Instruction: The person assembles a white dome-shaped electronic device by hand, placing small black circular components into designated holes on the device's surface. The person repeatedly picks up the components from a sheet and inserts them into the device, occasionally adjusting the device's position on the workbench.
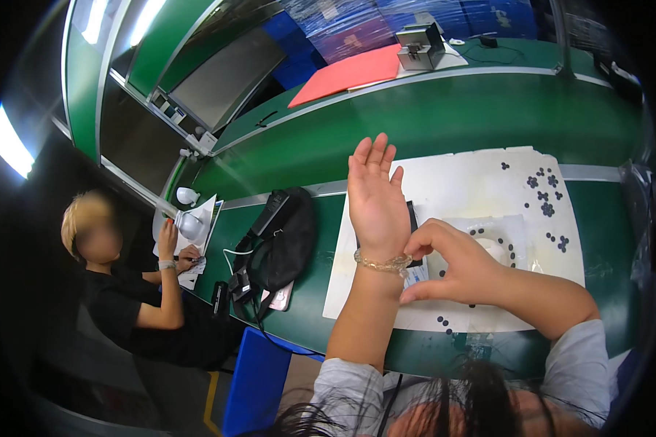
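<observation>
My left hand (pixel 377 197) is raised palm up over the table, its fingers stretched out and nothing in it. A bracelet of pale clear beads (pixel 370 264) circles my left wrist. My right hand (pixel 459 266) is at that wrist: its curled index finger touches the bracelet's side, while the thumb stays apart below. Under both hands lies a large white sheet (pixel 444 175). A dark-edged flat object (pixel 413 213) is partly hidden behind my left hand. Beside my right hand, a white rounded piece (pixel 494 251) sits among small black discs (pixel 512 256).
More black discs (pixel 547 210) cluster at the sheet's far right. To the left lie a black bag (pixel 288 240) and a phone (pixel 278 297). A seated person (pixel 142 291) works farther left. Beyond a green partition (pixel 452 109) stand a metal box (pixel 419 51) and a red sheet (pixel 350 73).
</observation>
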Available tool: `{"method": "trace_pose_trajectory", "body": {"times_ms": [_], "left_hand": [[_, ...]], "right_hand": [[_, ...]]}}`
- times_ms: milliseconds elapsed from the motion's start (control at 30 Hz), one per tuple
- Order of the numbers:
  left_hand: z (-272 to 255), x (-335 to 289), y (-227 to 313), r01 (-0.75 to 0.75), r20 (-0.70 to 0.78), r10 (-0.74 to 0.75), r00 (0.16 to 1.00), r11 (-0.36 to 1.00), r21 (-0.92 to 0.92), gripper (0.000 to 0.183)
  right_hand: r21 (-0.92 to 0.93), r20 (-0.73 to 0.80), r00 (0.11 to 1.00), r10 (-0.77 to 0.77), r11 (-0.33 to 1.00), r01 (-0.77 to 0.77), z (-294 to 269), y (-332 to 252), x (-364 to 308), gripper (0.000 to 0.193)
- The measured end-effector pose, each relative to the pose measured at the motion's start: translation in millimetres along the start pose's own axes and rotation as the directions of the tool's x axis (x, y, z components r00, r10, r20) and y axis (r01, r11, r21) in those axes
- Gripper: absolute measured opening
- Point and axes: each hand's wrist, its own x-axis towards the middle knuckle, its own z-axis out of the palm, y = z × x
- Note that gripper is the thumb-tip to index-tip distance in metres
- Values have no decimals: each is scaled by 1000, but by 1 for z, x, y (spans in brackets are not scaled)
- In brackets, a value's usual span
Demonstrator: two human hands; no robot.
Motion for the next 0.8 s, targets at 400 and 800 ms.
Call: {"method": "trace_pose_trajectory", "body": {"times_ms": [400,800], "left_hand": [[3,-4,-9,-25,-32,26,999,999,42,39],[5,-7,-18,1,-21,1,1000,996,92,38]], "right_hand": [[-238,-112,972,-206,955,175,10,13,-3,23],[-379,-235,940,-246,914,144,-7,21,-1,15]]}}
